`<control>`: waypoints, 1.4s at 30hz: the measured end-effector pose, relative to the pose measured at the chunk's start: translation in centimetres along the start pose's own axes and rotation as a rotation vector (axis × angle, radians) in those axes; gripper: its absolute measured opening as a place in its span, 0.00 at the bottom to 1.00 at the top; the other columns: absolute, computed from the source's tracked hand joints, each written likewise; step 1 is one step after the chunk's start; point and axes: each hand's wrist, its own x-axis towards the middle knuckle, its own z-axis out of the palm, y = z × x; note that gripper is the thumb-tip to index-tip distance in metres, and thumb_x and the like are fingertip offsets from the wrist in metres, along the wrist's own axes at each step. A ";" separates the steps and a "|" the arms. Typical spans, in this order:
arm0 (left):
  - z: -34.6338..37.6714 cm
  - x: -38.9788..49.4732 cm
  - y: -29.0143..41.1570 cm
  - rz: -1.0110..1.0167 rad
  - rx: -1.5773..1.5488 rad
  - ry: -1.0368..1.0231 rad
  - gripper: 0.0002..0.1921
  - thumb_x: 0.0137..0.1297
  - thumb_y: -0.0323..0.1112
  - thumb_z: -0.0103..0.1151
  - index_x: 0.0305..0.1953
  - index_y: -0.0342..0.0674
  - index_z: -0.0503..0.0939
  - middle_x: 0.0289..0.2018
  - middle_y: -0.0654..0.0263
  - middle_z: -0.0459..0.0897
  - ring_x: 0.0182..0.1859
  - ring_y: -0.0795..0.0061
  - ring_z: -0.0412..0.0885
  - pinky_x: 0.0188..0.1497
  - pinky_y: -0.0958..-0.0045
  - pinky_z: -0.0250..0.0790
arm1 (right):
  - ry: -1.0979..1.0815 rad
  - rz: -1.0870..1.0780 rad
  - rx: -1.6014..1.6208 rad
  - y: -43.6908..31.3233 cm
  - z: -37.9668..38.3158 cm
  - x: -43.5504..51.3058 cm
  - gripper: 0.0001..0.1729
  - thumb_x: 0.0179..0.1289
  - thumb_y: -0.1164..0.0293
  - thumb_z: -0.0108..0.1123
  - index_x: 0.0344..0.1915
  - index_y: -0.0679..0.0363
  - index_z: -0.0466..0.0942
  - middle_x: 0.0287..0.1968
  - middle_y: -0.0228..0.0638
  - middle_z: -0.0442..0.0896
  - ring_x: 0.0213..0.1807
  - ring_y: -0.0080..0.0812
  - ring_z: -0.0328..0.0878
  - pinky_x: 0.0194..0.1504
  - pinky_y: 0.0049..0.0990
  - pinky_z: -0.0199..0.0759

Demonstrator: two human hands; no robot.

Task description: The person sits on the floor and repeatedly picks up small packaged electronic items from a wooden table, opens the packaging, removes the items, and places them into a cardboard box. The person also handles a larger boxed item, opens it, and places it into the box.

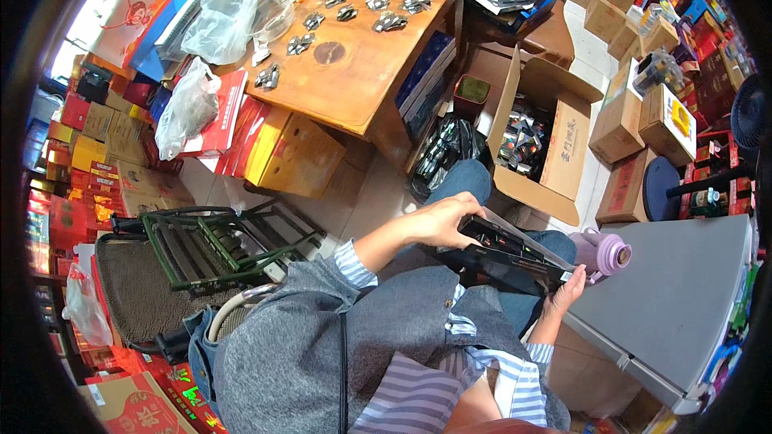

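A flat black box [512, 259] lies tilted over my lap, one long side standing open. Dark small items [496, 236] show inside it, too shaded to identify. My left hand [449, 220] grips the far left end, thumb and fingers around its edge. At the opposite end, my right hand [567, 295] holds the corner beside a small white label. Just beyond my knees stands an open cardboard carton [567, 150] holding many small shiny packets [523, 141]. A black plastic bag [449, 144] with glossy contents sits left of that carton.
Small piles of silvery packets [389, 22] lie on the wooden table [344, 90]. A lilac vacuum flask [603, 253] stands by my right hand, next to a grey cabinet-like top [663, 295]. A folding stool [229, 247] rests on a chair [126, 289] at left. Stacked boxes [615, 114] line the right.
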 end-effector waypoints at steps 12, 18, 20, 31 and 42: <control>-6.7 3.3 7.4 0.015 0.079 -0.044 0.28 0.52 0.50 0.65 0.47 0.34 0.74 0.52 0.52 0.70 0.53 0.51 0.72 0.51 0.64 0.68 | 0.000 0.115 0.299 1.3 3.8 4.3 0.18 0.68 0.54 0.51 0.29 0.55 0.67 0.28 0.27 0.69 0.33 0.21 0.67 0.39 0.22 0.64; -22.0 8.1 4.5 0.225 0.415 0.217 0.23 0.55 0.35 0.65 0.51 0.37 0.71 0.44 0.59 0.77 0.43 0.68 0.80 0.45 0.69 0.72 | -0.044 0.101 0.370 1.1 7.4 8.8 0.17 0.68 0.56 0.51 0.27 0.54 0.65 0.25 0.26 0.65 0.30 0.21 0.62 0.36 0.21 0.59; -30.9 12.5 1.0 -0.018 0.719 0.522 0.30 0.53 0.33 0.66 0.57 0.39 0.66 0.36 0.56 0.80 0.35 0.70 0.81 0.40 0.70 0.74 | -0.081 0.099 0.324 1.0 8.2 9.5 0.18 0.68 0.55 0.50 0.26 0.53 0.64 0.24 0.27 0.65 0.28 0.21 0.62 0.34 0.21 0.59; -45.1 22.2 -11.1 -0.510 1.031 0.598 0.44 0.42 0.35 0.74 0.63 0.45 0.62 0.48 0.50 0.78 0.35 0.64 0.83 0.32 0.66 0.78 | 0.045 0.178 0.297 1.9 9.7 10.8 0.19 0.69 0.54 0.49 0.26 0.53 0.63 0.22 0.25 0.65 0.26 0.20 0.62 0.29 0.21 0.60; -52.7 25.7 -17.4 -0.601 1.113 0.675 0.43 0.40 0.48 0.75 0.60 0.41 0.68 0.52 0.50 0.76 0.46 0.60 0.81 0.41 0.66 0.76 | 0.074 0.196 0.247 3.4 9.9 11.7 0.17 0.69 0.55 0.49 0.27 0.53 0.65 0.22 0.26 0.65 0.23 0.20 0.60 0.26 0.20 0.55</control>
